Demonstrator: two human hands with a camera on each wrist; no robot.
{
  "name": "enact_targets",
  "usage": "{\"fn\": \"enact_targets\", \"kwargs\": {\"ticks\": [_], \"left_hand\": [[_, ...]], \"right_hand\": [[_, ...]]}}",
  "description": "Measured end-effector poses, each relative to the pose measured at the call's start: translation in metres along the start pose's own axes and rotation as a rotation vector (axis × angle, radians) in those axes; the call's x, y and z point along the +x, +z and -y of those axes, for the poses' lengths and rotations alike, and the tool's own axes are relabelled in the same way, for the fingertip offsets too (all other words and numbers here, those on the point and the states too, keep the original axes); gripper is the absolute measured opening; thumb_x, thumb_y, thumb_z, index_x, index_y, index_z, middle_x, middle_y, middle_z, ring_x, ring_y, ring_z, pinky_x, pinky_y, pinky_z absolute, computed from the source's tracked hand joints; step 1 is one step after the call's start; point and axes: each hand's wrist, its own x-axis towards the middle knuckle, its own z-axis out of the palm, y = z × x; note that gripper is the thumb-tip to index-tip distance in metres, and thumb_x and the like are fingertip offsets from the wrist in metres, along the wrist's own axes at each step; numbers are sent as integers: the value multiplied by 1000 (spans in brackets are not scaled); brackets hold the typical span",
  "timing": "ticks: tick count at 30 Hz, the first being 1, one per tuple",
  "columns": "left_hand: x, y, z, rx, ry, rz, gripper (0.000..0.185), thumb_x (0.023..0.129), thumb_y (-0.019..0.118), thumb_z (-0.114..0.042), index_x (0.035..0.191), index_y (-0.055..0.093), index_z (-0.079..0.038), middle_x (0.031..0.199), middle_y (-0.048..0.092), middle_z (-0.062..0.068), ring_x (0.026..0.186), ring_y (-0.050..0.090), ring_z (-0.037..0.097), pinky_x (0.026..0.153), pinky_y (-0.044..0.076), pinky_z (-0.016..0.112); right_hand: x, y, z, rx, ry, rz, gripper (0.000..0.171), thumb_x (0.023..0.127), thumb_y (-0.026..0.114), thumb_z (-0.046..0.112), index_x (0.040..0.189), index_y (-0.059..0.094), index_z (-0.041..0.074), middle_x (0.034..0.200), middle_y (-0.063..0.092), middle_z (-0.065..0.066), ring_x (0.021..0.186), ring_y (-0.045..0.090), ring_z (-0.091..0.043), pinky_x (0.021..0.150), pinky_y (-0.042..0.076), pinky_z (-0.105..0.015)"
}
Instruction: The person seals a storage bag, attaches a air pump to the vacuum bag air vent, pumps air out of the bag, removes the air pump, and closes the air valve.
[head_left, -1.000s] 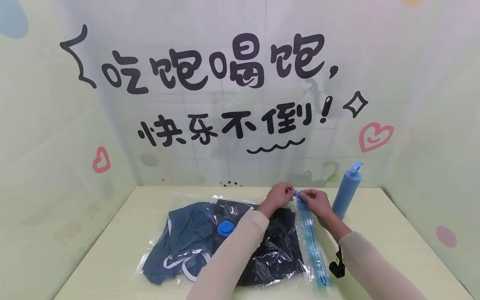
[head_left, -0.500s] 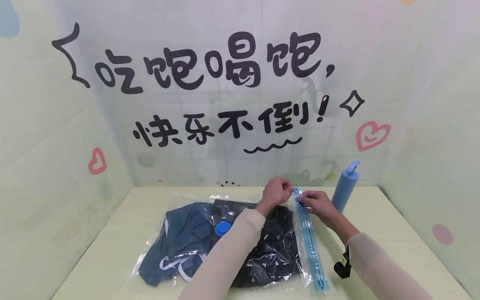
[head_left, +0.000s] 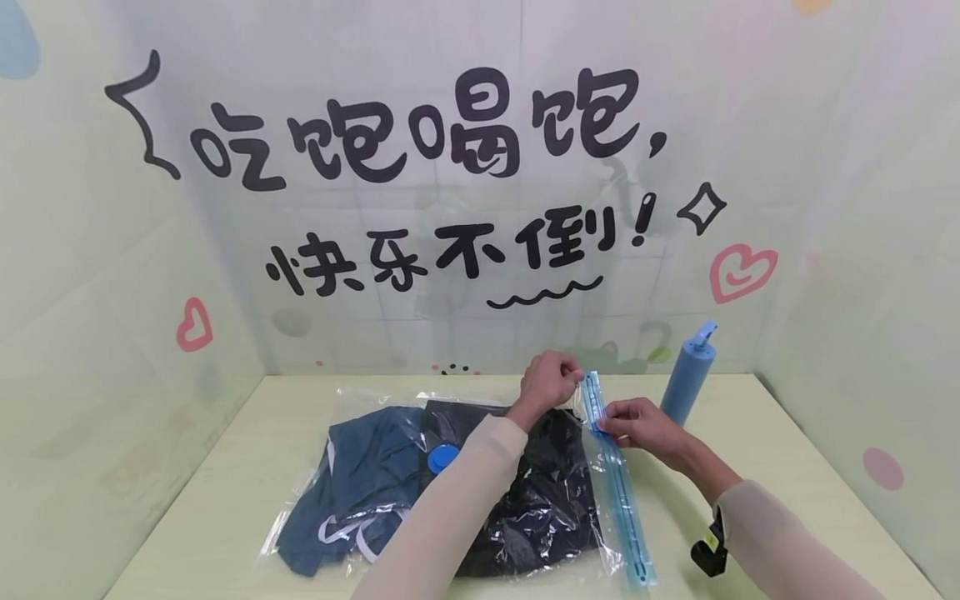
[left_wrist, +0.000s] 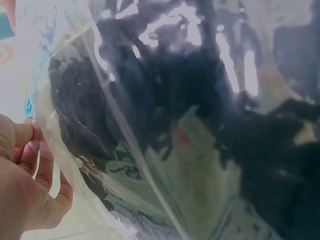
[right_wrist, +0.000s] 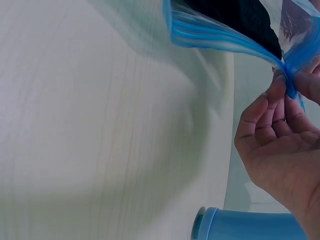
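- One clear bag [head_left: 450,492] lying flat mid-bench, dark clothes [head_left: 390,483] packed inside, round blue valve [head_left: 442,457] on top.
- Along its right edge, a blue zip strip [head_left: 617,492], running from the far end down toward the near bench edge.
- Right hand [head_left: 637,423] pinching the zip strip part-way along, nearer its far end; fingertips [right_wrist: 280,92] pressed together on the blue band in the right wrist view.
- Left hand [head_left: 551,379] curled round the bag's far corner, just beside the strip's far end; fingers [left_wrist: 30,150] folded against the clear film.
- Just right of the hands, an upright blue pump [head_left: 688,375].
- Pale bench [head_left: 787,467] beneath, printed backdrop behind.
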Motion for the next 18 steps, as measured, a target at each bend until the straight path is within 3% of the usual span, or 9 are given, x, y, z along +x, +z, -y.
{"fn": "enact_targets", "kwargs": {"ticks": [7, 14, 18], "left_hand": [[3, 1, 3, -4, -1, -34, 16, 99, 69, -23, 86, 76, -17, 73, 60, -8, 66, 53, 12, 56, 41, 28], [3, 0, 3, -33, -9, -40, 16, 99, 70, -23, 86, 76, -16, 72, 61, -8, 66, 53, 12, 56, 41, 28], [2, -2, 3, -46, -8, -47, 16, 99, 70, -22, 87, 76, -14, 73, 61, -7, 67, 54, 13, 56, 40, 28]], "right_hand": [[-9, -1, 0, -5, 3, 109, 18, 101, 63, 9, 95, 64, -8, 80, 60, -4, 74, 54, -15, 67, 48, -28], [-20, -3, -10, 43, -31, 252, 27, 102, 61, 7, 99, 57, -19, 78, 59, -4, 70, 52, -12, 65, 45, -26], [-26, -4, -16, 53, -31, 310, 26, 102, 61, 6, 99, 57, -20, 79, 59, -3, 71, 53, -11, 67, 47, -26]]}}
